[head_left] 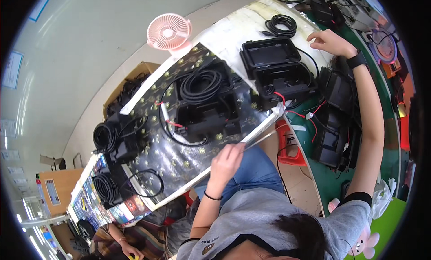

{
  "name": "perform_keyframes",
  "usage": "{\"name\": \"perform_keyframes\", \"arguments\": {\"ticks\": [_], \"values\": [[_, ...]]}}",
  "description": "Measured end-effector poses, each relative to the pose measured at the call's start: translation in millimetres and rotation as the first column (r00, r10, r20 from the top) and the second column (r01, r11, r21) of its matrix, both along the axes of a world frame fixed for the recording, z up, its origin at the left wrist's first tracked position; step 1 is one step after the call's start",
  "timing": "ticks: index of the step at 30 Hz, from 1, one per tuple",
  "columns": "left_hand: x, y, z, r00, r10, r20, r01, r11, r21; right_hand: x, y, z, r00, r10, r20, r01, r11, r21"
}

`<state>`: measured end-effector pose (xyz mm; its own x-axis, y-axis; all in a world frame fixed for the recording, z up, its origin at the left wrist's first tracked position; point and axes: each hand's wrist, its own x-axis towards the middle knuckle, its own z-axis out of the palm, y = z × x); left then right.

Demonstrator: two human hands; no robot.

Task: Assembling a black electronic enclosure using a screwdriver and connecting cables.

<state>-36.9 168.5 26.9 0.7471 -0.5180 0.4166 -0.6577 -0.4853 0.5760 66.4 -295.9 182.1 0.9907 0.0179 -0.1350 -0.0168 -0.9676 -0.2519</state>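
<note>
L hand (228, 163) holds thin rod (262, 139); R hand (333, 42) nr cable coil (290, 26); tee (258, 210) lettered.

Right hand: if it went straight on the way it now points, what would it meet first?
Probably the nearest cable coil, just ahead of the right hand; the hand's height is unclear, so it might pass over.

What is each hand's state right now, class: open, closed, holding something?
Left hand: closed, holding a thin pale stick-like tool.
Right hand: partly open, nothing visible in it.
</note>
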Motion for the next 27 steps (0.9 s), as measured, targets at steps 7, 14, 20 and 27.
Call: {"name": "perform_keyframes", "arguments": {"ticks": [7,14,20,27], "values": [[16.5,-74.8,-16.4,0.968,-0.063,-0.245,0.006,0.974,-0.225,42.6,-172.5,-60.1,0.951,-0.31,0.013,0.303,0.921,-0.246],[18.1,-88.3,-29.4,0.89,-0.015,-0.457,-0.078,0.98,-0.184,87.1,-295.5,-94.1,0.835,-0.517,0.189,0.546,0.819,-0.175],[21.7,-87.5,-31.0,0.853,-0.101,-0.511,-0.06,0.956,-0.288,115.3,-346.8,-118.0,0.762,-0.641,0.092,0.584,0.741,0.332],[22.8,-85.0,-28.0,0.791,-0.131,-0.598,-0.059,0.956,-0.288,116.0,-354.3,-124.8,0.716,-0.684,0.141,0.549,0.676,0.491]]}}
